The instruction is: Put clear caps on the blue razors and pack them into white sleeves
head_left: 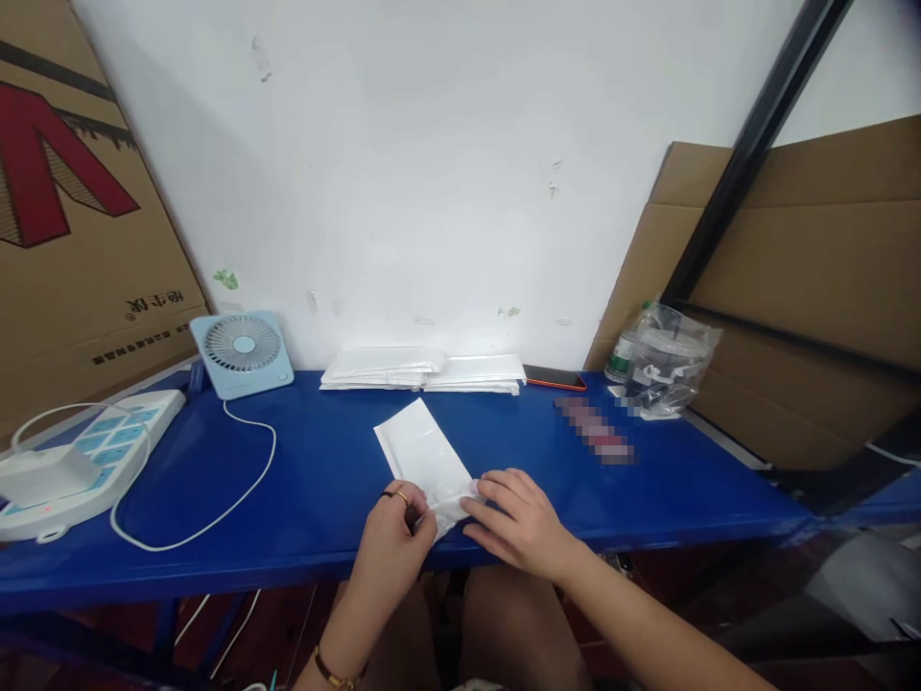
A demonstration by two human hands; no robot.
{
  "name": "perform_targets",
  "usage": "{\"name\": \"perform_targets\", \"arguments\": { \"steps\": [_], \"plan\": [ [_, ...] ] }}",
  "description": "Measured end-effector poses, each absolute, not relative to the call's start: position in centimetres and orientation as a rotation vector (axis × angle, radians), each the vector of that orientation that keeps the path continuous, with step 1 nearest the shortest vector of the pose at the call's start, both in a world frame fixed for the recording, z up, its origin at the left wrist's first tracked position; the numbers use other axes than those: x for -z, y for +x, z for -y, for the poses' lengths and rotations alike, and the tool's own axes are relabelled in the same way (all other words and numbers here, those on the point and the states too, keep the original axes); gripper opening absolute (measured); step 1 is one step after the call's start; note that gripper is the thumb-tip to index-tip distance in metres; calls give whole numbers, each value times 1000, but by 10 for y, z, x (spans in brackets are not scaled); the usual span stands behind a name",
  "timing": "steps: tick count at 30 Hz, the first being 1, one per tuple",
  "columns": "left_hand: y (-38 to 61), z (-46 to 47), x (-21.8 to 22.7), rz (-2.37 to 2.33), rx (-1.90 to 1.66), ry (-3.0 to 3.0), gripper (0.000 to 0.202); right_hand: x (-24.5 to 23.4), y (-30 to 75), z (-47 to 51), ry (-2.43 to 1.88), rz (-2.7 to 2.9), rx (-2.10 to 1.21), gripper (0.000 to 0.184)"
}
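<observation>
"Packet first, the flat white one: where does it lie on the desk?"

"At the middle of the near edge, set aslant, its far end pointing toward the far left corner. The near end is creased."

"And what has hold of it?"

"The left hand does: fingers curled in, thumb and fingertips closed on the creased end. The right hand sits at the opposite side of that end, fingers half bent and slightly apart, tips touching the packet. Whether it pinches or only presses, I can't fairly tell from this angle."

"What lies behind?"

"Along the far edge, two stacks of white packets lie side by side near the middle, before the wall. A dark phone with a red rim lies just beside the right one."

"Over toward the left?"

"A pale blue fan stands by the far edge. A white cable loops from it over the desk toward a power strip at the left end, where a white plug is seated."

"And the right?"

"Near the far right corner, a bottle stands beside a clear plastic bag, with brown cardboard behind."
</observation>
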State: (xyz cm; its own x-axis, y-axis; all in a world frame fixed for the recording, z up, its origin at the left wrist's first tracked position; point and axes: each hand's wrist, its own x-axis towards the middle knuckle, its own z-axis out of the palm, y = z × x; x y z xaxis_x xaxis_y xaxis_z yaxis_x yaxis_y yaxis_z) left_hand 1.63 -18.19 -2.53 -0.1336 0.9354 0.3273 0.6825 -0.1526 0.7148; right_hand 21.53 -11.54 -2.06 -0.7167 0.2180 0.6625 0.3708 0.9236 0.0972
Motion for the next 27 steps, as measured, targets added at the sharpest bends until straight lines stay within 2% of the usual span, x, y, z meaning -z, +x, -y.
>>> {"name": "perform_targets", "arguments": {
  "steps": [5, 9, 15, 21, 27],
  "plan": [
    [10, 182, 30, -1767, -1251, 1750, 4, 26, 213, 115, -393, 2448, 281, 29],
    [9, 190, 32, -1783, -1224, 2058, 20, 25, 206, 108, -446, 2515, 195, 28],
    [1, 200, 38, -1725, -929, 2533, 36, 15, 208, 100, -476, 2642, -59, 33],
    [-8, 195, 29, -1693, -794, 2634, 33, 16, 209, 98, -540, 2576, -186, 29],
    [-6, 184, 15, -1691, -872, 2864, 33, 6, 206, 96, -575, 2499, -313, 28]
  ]
}}
